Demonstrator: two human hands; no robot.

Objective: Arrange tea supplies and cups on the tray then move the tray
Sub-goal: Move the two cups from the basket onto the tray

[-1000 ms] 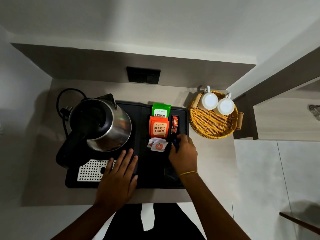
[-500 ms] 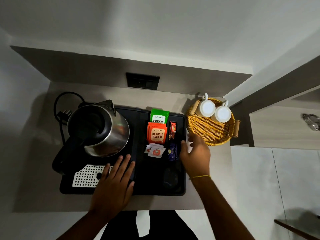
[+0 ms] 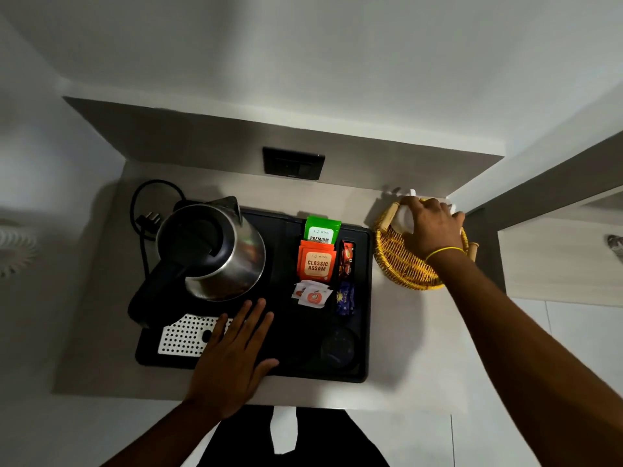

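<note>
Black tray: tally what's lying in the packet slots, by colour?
Green tea packet: 1
Orange tea packet: 1 in view, more may be stacked behind
White sachets: 2
Red packet: 1
Blue packet: 1
Total: 6

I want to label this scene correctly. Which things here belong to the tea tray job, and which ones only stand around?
Belong to the job:
black tray
tea sachets
white cups
wicker basket
right hand, over the cups
left hand, flat on the tray

Only standing around:
kettle, on the tray
wall socket
plug and cord
</note>
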